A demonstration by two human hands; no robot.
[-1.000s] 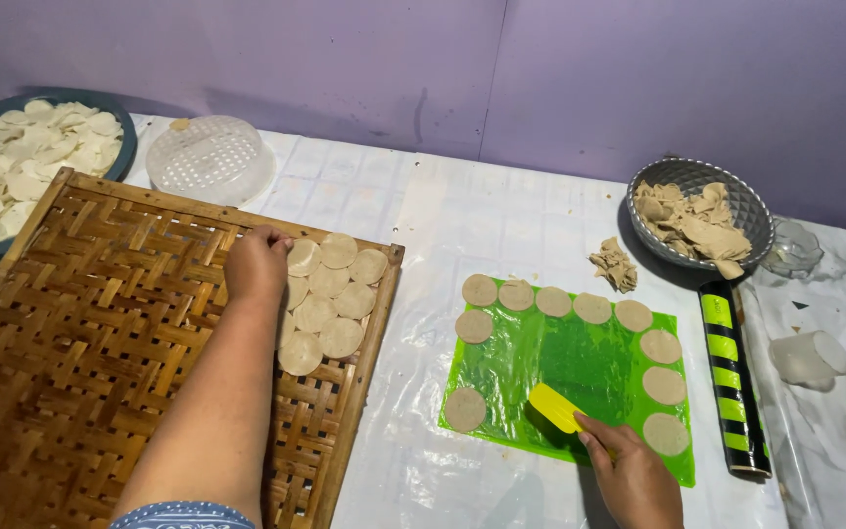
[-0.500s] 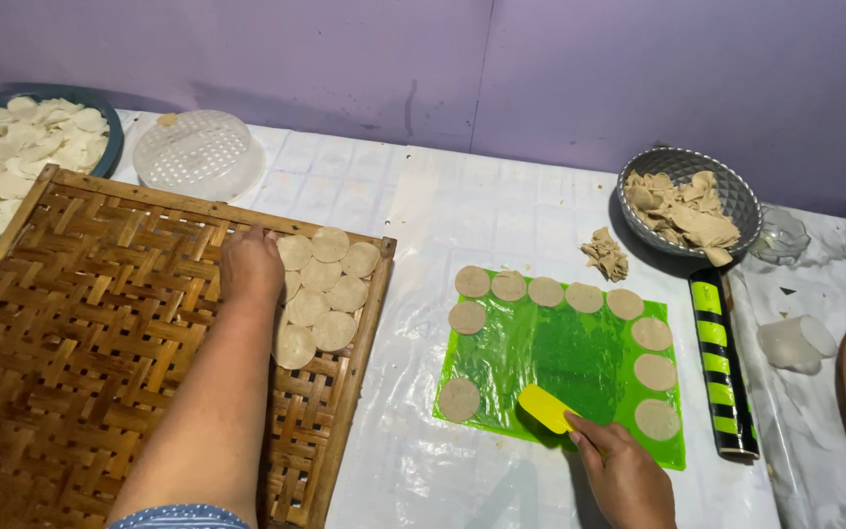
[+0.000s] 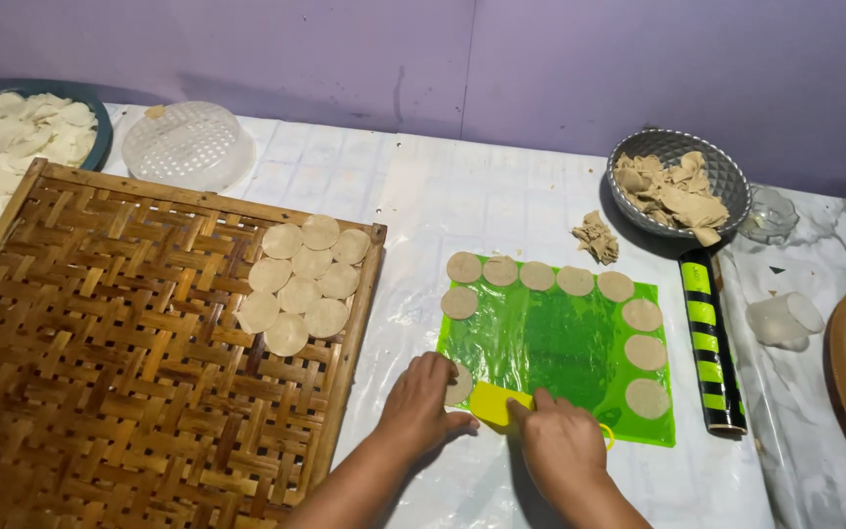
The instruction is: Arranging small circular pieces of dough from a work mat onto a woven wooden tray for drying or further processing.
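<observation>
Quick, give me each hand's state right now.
Left hand: fingers curled on a dough disc at the green sheet's edge.
Right hand: closed, holding the yellow scraper.

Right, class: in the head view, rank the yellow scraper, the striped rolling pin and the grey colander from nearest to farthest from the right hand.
1. Yellow scraper: under the right hand's fingers, on the green sheet.
2. Striped rolling pin: to the hand's right, beside the sheet.
3. Grey colander: far right, near the wall.
</observation>
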